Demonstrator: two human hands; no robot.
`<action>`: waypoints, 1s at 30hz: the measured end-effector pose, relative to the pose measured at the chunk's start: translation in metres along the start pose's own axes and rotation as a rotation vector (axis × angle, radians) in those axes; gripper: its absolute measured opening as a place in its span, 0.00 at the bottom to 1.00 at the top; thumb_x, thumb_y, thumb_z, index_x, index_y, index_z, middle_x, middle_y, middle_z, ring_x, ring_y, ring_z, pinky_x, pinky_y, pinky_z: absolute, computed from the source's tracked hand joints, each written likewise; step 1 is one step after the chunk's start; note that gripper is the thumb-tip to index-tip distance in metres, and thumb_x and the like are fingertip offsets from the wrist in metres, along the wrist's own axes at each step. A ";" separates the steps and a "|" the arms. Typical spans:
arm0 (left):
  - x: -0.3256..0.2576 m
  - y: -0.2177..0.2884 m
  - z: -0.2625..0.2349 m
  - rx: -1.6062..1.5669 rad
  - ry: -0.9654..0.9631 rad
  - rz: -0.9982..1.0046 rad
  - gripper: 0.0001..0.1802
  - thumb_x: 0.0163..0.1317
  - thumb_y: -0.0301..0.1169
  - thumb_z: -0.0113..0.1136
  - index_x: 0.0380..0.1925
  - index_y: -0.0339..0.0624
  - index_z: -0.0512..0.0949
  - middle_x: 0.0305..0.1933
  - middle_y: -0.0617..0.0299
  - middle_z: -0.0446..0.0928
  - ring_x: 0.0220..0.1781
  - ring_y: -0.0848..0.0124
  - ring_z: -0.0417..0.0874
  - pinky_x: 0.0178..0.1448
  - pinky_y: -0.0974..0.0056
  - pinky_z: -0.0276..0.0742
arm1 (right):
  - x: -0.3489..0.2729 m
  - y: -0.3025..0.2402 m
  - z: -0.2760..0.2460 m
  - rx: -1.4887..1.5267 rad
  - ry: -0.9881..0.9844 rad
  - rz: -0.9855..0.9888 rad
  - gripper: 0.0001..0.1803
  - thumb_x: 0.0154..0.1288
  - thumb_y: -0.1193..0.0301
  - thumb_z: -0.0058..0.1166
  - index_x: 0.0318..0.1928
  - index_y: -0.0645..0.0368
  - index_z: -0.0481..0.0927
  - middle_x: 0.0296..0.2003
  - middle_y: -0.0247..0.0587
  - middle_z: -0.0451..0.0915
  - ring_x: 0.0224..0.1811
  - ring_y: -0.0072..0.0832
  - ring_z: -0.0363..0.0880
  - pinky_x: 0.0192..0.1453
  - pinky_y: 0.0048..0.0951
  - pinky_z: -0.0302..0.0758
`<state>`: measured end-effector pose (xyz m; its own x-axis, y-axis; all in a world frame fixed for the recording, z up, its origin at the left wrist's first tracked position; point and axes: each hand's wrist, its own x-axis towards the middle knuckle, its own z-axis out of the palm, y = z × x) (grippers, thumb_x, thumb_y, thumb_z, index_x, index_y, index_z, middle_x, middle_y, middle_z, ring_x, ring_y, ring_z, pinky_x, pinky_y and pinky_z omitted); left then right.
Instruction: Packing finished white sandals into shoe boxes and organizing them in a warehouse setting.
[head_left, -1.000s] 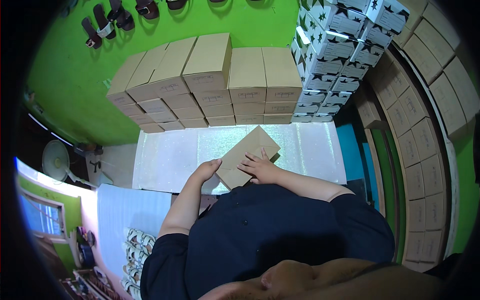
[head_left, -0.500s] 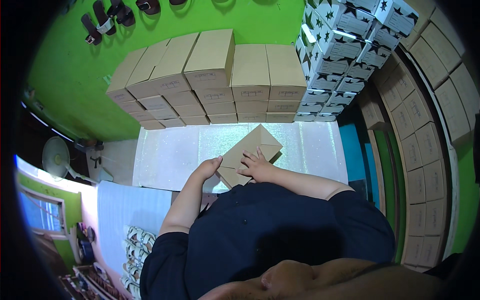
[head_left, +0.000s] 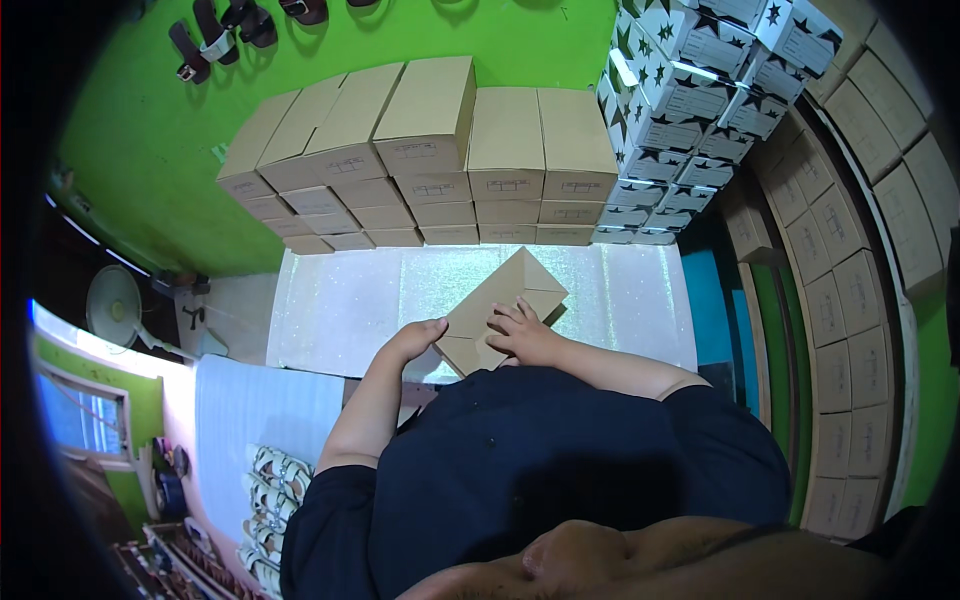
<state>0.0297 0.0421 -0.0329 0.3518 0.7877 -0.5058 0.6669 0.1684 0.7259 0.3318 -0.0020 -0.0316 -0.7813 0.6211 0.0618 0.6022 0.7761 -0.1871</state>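
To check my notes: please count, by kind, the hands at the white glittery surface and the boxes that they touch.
Brown cardboard box: 1
Hands: 2 (left hand, right hand)
Total: 3

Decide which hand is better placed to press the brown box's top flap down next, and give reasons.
Probably the right hand: it lies on top of the brown box, while the left hand grips its left edge, steadying it.

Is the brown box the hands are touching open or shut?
Shut. The brown box shows smooth closed faces with no raised flap, and both hands rest on it.
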 end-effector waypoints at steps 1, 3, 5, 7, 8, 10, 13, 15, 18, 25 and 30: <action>-0.001 0.000 0.000 0.000 0.002 0.000 0.34 0.72 0.61 0.43 0.58 0.46 0.80 0.56 0.43 0.81 0.61 0.53 0.79 0.66 0.57 0.70 | -0.002 0.000 -0.002 0.062 0.018 -0.021 0.34 0.51 0.51 0.68 0.60 0.38 0.78 0.65 0.44 0.67 0.77 0.49 0.51 0.73 0.75 0.44; -0.006 0.008 0.000 0.035 0.007 -0.006 0.34 0.72 0.60 0.42 0.59 0.45 0.79 0.57 0.42 0.80 0.62 0.52 0.78 0.67 0.56 0.70 | -0.004 0.000 -0.004 0.122 0.040 -0.038 0.33 0.53 0.49 0.66 0.61 0.36 0.78 0.67 0.45 0.66 0.78 0.50 0.50 0.73 0.75 0.43; -0.008 0.012 0.000 0.071 0.003 -0.030 0.34 0.72 0.60 0.42 0.59 0.44 0.79 0.57 0.42 0.80 0.62 0.52 0.78 0.67 0.56 0.69 | -0.003 0.000 -0.005 0.072 -0.011 -0.032 0.32 0.55 0.46 0.64 0.62 0.33 0.78 0.69 0.45 0.64 0.78 0.52 0.47 0.73 0.76 0.40; -0.009 0.014 0.000 0.106 0.001 -0.054 0.34 0.73 0.60 0.41 0.59 0.44 0.79 0.58 0.42 0.79 0.62 0.51 0.78 0.67 0.56 0.69 | -0.004 -0.001 -0.007 0.069 -0.019 -0.025 0.32 0.55 0.46 0.64 0.62 0.33 0.78 0.69 0.45 0.64 0.79 0.52 0.47 0.73 0.76 0.40; -0.010 0.013 0.001 0.105 0.003 -0.054 0.38 0.73 0.62 0.38 0.58 0.42 0.79 0.58 0.42 0.79 0.63 0.51 0.78 0.68 0.56 0.68 | -0.004 -0.002 -0.007 0.068 -0.030 -0.018 0.32 0.56 0.45 0.63 0.62 0.33 0.78 0.69 0.45 0.64 0.79 0.52 0.46 0.73 0.76 0.40; -0.009 0.011 0.002 0.105 0.007 -0.053 0.41 0.72 0.64 0.34 0.58 0.39 0.79 0.58 0.41 0.79 0.63 0.51 0.77 0.69 0.56 0.68 | -0.003 -0.003 -0.007 0.066 -0.022 -0.022 0.32 0.56 0.45 0.63 0.62 0.33 0.78 0.69 0.45 0.64 0.79 0.51 0.46 0.73 0.77 0.40; -0.009 0.008 0.003 0.048 0.015 -0.059 0.37 0.72 0.61 0.43 0.58 0.39 0.79 0.57 0.44 0.81 0.62 0.53 0.78 0.67 0.57 0.68 | -0.004 -0.002 -0.003 0.077 -0.013 -0.025 0.31 0.57 0.44 0.62 0.62 0.34 0.78 0.69 0.43 0.65 0.79 0.51 0.47 0.73 0.77 0.40; -0.012 0.010 0.004 -0.086 -0.020 -0.018 0.32 0.69 0.56 0.53 0.58 0.40 0.80 0.56 0.48 0.82 0.60 0.57 0.79 0.67 0.59 0.68 | -0.004 -0.002 -0.002 0.087 -0.011 -0.025 0.31 0.58 0.44 0.61 0.62 0.34 0.77 0.69 0.42 0.65 0.79 0.50 0.47 0.72 0.78 0.40; -0.013 0.009 0.005 -0.109 0.006 -0.037 0.30 0.65 0.51 0.58 0.58 0.41 0.80 0.55 0.50 0.82 0.59 0.59 0.79 0.66 0.60 0.68 | -0.004 -0.004 -0.002 0.090 -0.044 -0.024 0.32 0.59 0.44 0.60 0.64 0.36 0.75 0.69 0.41 0.65 0.79 0.49 0.47 0.72 0.78 0.40; -0.021 0.012 0.006 -0.110 0.033 -0.031 0.30 0.66 0.50 0.57 0.60 0.41 0.78 0.56 0.48 0.81 0.60 0.58 0.79 0.66 0.60 0.68 | -0.002 -0.010 -0.005 0.102 -0.090 -0.007 0.36 0.61 0.46 0.60 0.68 0.40 0.69 0.73 0.42 0.60 0.80 0.50 0.42 0.72 0.80 0.38; -0.027 0.017 0.003 -0.090 0.022 -0.033 0.30 0.66 0.51 0.57 0.60 0.42 0.78 0.57 0.47 0.81 0.61 0.57 0.78 0.67 0.60 0.68 | 0.000 -0.012 -0.009 0.116 -0.110 -0.007 0.36 0.61 0.46 0.60 0.68 0.40 0.69 0.73 0.42 0.58 0.80 0.50 0.42 0.72 0.80 0.38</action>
<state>0.0336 0.0217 -0.0087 0.3148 0.7936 -0.5207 0.6162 0.2464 0.7481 0.3263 -0.0105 -0.0204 -0.8027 0.5949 -0.0425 0.5783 0.7589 -0.2992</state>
